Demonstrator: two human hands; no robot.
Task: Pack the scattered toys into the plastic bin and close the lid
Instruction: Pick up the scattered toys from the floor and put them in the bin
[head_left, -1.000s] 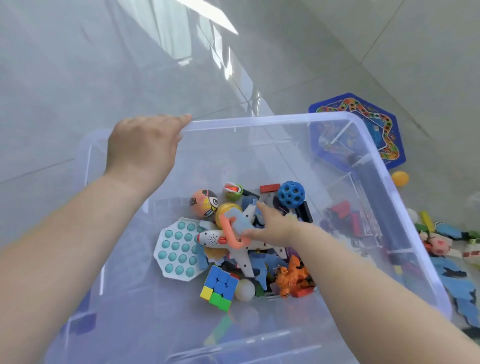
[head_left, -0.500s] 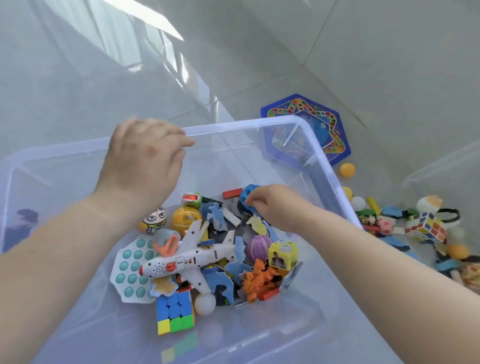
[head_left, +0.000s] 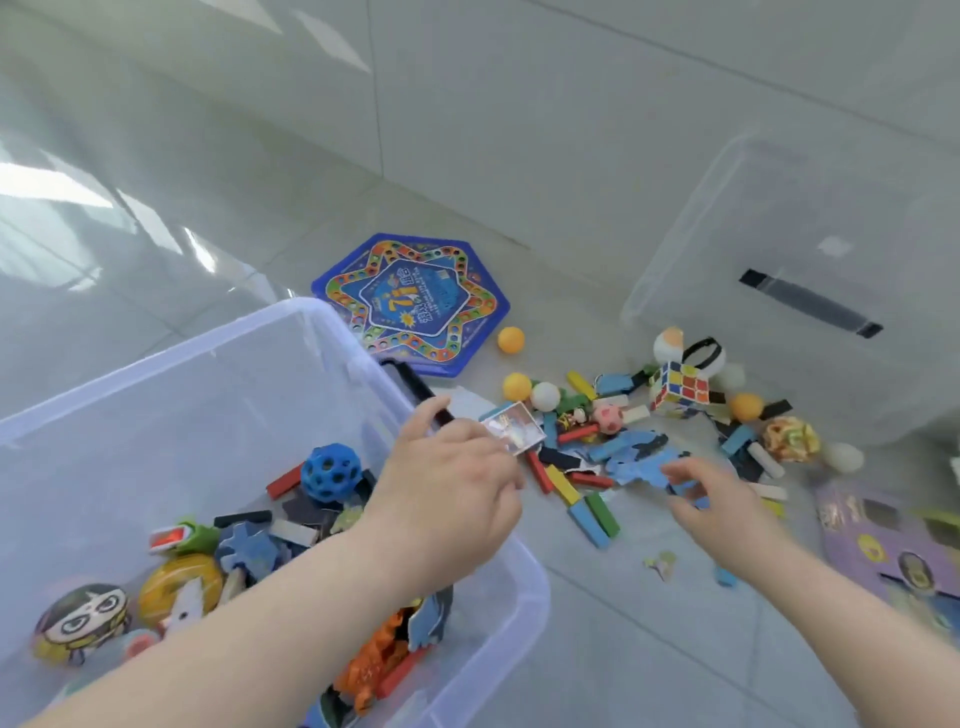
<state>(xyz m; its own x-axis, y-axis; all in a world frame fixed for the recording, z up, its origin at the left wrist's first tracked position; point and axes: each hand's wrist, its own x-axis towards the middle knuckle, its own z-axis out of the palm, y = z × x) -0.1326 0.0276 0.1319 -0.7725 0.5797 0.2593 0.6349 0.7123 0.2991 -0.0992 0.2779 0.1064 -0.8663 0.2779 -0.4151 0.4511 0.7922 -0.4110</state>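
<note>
Tiled floor: right hand (head_left: 719, 506) fingers spread over blue pieces (head_left: 636, 457); left hand (head_left: 449, 499) loosely curled.

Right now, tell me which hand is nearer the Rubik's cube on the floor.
Right. The right hand reaches below the Rubik's cube; the left hand sits farther left, over the bin's rim.

I see both forearms bare from where they enter at the bottom edge to the wrist, no sleeve over either. My left hand (head_left: 457, 483) and right hand (head_left: 722, 509) are bare too: no glove, ring, watch or band that I can make out. The right one is slightly blurred.
</note>
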